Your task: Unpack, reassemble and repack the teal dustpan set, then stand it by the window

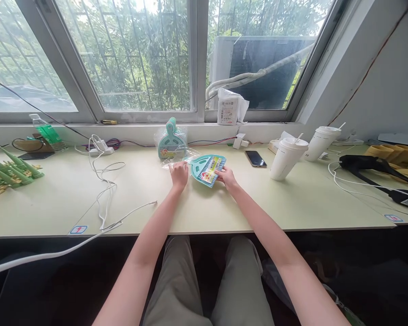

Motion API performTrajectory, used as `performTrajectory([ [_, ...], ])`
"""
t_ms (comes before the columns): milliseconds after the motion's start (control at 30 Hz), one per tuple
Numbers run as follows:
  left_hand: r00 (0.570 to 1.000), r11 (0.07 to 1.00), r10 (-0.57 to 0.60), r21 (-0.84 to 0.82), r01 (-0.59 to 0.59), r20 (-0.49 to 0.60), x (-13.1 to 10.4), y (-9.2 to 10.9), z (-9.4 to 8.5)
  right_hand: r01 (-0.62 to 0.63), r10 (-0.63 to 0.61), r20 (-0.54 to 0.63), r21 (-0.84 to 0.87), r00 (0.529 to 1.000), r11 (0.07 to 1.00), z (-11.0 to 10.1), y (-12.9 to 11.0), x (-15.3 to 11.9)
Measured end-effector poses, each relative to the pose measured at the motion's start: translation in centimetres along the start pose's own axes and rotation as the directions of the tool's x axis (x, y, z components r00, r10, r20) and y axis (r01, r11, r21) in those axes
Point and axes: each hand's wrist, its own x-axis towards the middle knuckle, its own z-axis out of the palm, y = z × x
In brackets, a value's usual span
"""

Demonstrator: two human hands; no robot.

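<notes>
My right hand [227,178] grips the wide end of a small teal dustpan and brush set [200,169] with a colourful printed label. The set is tilted above the table, its narrow end toward my left hand [179,175]. My left hand is closed on a clear plastic bag [170,162] that lies about the narrow end of the set; its fingertips are partly hidden. Just behind, against the wall, several more teal dustpan sets [172,139] stand upright in clear wrapping.
White cables [105,199] and a power strip [101,148] lie at the left, near green pointed items [12,170] and a bottle [47,131]. To the right are a phone [255,158], two white cups [288,158] [321,142] and a black strap-like device [370,167]. A tissue pack [228,108] sits on the sill.
</notes>
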Motion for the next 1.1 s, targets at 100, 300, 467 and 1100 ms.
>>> performTrajectory([
  [100, 0.995, 0.991, -0.080, 0.102, 0.086, -0.063, 0.5, -0.6, -0.8, 0.031, -0.030, -0.091, 0.012, 0.995, 0.999, -0.2, -0.1, 0.1],
  [300, 0.983, 0.980, -0.184, 0.079, 0.184, -0.001, 1.0, -1.1, -0.9, -0.011, 0.010, -0.028, -0.022, 1.000, 1.000, 0.2, 0.0, -0.1],
  [467, 0.994, 0.985, 0.010, -0.173, 0.009, 0.110, -0.2, 0.8, 0.3, -0.026, 0.028, 0.077, -0.028, 0.997, 0.999, 1.1, 0.2, -0.6],
  [1100, 0.636, 0.419, -0.027, -0.569, 0.707, 0.771, -1.8, 3.5, 2.7, 0.203, -0.176, -0.179, 0.150, 0.968, 0.968, 1.0, 0.3, -0.3],
])
